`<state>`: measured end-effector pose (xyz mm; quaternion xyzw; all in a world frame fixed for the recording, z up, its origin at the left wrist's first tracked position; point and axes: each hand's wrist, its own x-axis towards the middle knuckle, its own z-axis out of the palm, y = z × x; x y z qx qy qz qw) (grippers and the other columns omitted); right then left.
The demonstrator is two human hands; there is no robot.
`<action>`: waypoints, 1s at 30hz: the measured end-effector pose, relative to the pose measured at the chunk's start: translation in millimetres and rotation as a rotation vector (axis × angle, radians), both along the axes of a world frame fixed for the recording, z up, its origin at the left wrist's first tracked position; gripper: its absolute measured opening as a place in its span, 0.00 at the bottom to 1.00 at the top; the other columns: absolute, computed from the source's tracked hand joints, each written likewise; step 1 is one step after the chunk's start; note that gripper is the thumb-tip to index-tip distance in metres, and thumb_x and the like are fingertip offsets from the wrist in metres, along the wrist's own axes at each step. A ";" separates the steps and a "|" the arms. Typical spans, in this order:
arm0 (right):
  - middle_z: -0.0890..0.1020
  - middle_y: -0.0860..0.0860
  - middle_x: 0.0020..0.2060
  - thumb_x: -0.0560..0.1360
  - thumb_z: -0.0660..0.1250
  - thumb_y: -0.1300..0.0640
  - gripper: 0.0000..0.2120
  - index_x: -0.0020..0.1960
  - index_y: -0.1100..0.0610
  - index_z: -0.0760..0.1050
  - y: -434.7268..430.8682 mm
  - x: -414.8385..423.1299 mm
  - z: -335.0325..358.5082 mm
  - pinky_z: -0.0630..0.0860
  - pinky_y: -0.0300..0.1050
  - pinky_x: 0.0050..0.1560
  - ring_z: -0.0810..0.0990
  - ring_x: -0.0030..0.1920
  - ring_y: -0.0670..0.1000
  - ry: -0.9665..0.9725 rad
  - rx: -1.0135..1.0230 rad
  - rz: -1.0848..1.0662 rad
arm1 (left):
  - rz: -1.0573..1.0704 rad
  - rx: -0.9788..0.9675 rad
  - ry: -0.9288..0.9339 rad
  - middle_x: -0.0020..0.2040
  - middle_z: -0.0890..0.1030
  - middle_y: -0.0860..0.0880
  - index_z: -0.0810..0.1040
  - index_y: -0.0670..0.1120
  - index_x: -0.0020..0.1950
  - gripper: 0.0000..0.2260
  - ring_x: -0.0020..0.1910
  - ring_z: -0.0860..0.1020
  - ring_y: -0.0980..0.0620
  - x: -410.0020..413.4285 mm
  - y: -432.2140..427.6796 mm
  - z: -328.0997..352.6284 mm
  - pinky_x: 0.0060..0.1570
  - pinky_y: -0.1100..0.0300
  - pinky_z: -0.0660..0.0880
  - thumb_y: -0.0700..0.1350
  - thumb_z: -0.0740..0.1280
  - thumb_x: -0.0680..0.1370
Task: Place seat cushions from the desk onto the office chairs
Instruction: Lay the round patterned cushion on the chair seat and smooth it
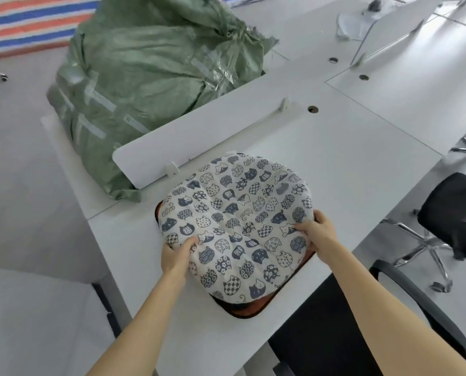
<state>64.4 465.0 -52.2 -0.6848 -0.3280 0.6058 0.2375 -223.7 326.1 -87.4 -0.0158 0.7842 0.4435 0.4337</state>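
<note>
The left hand (pixel 178 255) grips the near-left edge of the seat cushion (pixel 237 226), fingers curled over the top and bunching the fabric, while the right hand (pixel 316 234) is clamped on the cushion's right edge, thumb on top and fingers tucked beneath the rim. Both bare forearms reach in from the lower edge of the view. The cushion is round and padded, white with a dark blue print of cat faces, and it lies on a second, darker cushion (pixel 249 312) of which only a brown and black border shows along the near and left sides. The pair sits on the white table (pixel 348 158), close to its near edge. Just behind the cushions stands a low white divider panel (pixel 199 137), and beyond it a big green woven sack (pixel 150 77) patched with strips of clear tape rests on the neighbouring table section. A round cable hole (pixel 313 109) is set in the tabletop past the panel's far end. Below the right forearm, tucked against the table's edge, is a black office chair (pixel 335 335) with a curved armrest; a second black chair (pixel 454 213) on a chrome star base stands farther to the right on the pale floor.
</note>
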 end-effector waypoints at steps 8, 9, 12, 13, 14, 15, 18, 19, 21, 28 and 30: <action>0.84 0.58 0.56 0.73 0.64 0.77 0.25 0.63 0.55 0.74 -64.2 79.5 69.4 0.82 0.58 0.50 0.85 0.54 0.60 0.310 0.159 -0.070 | 0.039 0.257 0.107 0.54 0.82 0.49 0.76 0.51 0.61 0.25 0.51 0.82 0.45 51.7 -4.8 74.3 0.51 0.43 0.81 0.41 0.72 0.65; 0.84 0.58 0.56 0.73 0.63 0.78 0.26 0.64 0.56 0.73 -81.5 106.1 76.6 0.82 0.60 0.51 0.84 0.55 0.61 0.369 0.152 -0.115 | 0.007 0.298 0.119 0.53 0.82 0.50 0.76 0.50 0.61 0.24 0.50 0.82 0.45 71.6 -10.4 87.6 0.50 0.45 0.81 0.38 0.72 0.66; 0.82 0.60 0.61 0.73 0.65 0.72 0.25 0.69 0.60 0.71 -126.5 187.5 86.3 0.80 0.63 0.55 0.82 0.59 0.63 0.545 0.128 -0.212 | -0.096 0.460 0.127 0.50 0.83 0.52 0.78 0.46 0.60 0.21 0.49 0.82 0.50 134.4 -30.0 121.7 0.44 0.54 0.80 0.32 0.68 0.69; 0.81 0.59 0.62 0.75 0.65 0.65 0.23 0.70 0.60 0.71 -148.0 221.8 89.9 0.79 0.63 0.56 0.82 0.60 0.63 0.575 0.116 -0.246 | -0.142 0.494 0.125 0.50 0.84 0.52 0.79 0.47 0.58 0.20 0.48 0.83 0.52 164.9 -43.7 131.0 0.43 0.55 0.80 0.31 0.67 0.69; 0.82 0.58 0.62 0.78 0.65 0.57 0.20 0.69 0.58 0.73 -158.8 242.3 93.3 0.77 0.61 0.58 0.82 0.61 0.62 0.599 0.095 -0.255 | -0.187 0.511 0.122 0.49 0.84 0.52 0.79 0.48 0.56 0.20 0.47 0.83 0.53 181.1 -50.0 134.9 0.43 0.55 0.80 0.30 0.66 0.69; 0.83 0.57 0.61 0.79 0.65 0.51 0.19 0.68 0.56 0.74 -176.7 270.2 97.0 0.76 0.60 0.58 0.82 0.59 0.61 0.569 0.074 -0.252 | -0.247 0.519 0.121 0.49 0.85 0.52 0.80 0.49 0.54 0.19 0.47 0.84 0.52 206.4 -62.8 135.3 0.44 0.53 0.81 0.31 0.66 0.68; 0.85 0.57 0.54 0.77 0.71 0.52 0.20 0.66 0.54 0.72 -215.7 351.3 88.2 0.82 0.57 0.49 0.86 0.50 0.59 0.281 0.098 -0.153 | -0.365 0.470 0.126 0.51 0.85 0.50 0.79 0.48 0.56 0.18 0.50 0.83 0.47 274.8 -102.4 114.6 0.48 0.47 0.81 0.35 0.69 0.68; 0.85 0.57 0.54 0.74 0.74 0.55 0.25 0.67 0.53 0.69 -225.2 374.7 79.7 0.83 0.57 0.47 0.87 0.48 0.59 0.132 0.094 -0.149 | -0.386 0.436 0.123 0.51 0.85 0.49 0.78 0.48 0.57 0.18 0.50 0.83 0.47 294.5 -115.6 103.5 0.49 0.46 0.81 0.38 0.71 0.68; 0.82 0.57 0.55 0.71 0.77 0.59 0.31 0.68 0.52 0.66 -244.8 410.0 65.0 0.84 0.59 0.47 0.86 0.47 0.59 -0.101 0.058 -0.093 | -0.420 0.318 0.132 0.52 0.83 0.50 0.75 0.48 0.58 0.21 0.50 0.83 0.47 333.4 -141.6 84.3 0.51 0.47 0.80 0.43 0.75 0.67; 0.76 0.62 0.63 0.75 0.69 0.52 0.33 0.75 0.58 0.58 -287.6 435.9 0.5 0.76 0.60 0.61 0.77 0.61 0.64 -0.632 -0.063 0.383 | -0.529 -0.043 0.159 0.56 0.77 0.45 0.65 0.47 0.60 0.24 0.51 0.79 0.45 413.3 -211.3 7.5 0.53 0.49 0.78 0.47 0.73 0.71; 0.74 0.64 0.65 0.78 0.63 0.54 0.33 0.77 0.59 0.52 -289.5 429.0 -16.8 0.74 0.61 0.63 0.75 0.63 0.66 -0.706 -0.082 0.469 | -0.535 -0.113 0.120 0.61 0.77 0.42 0.64 0.44 0.66 0.29 0.56 0.78 0.42 420.4 -216.7 -14.8 0.58 0.44 0.77 0.49 0.72 0.69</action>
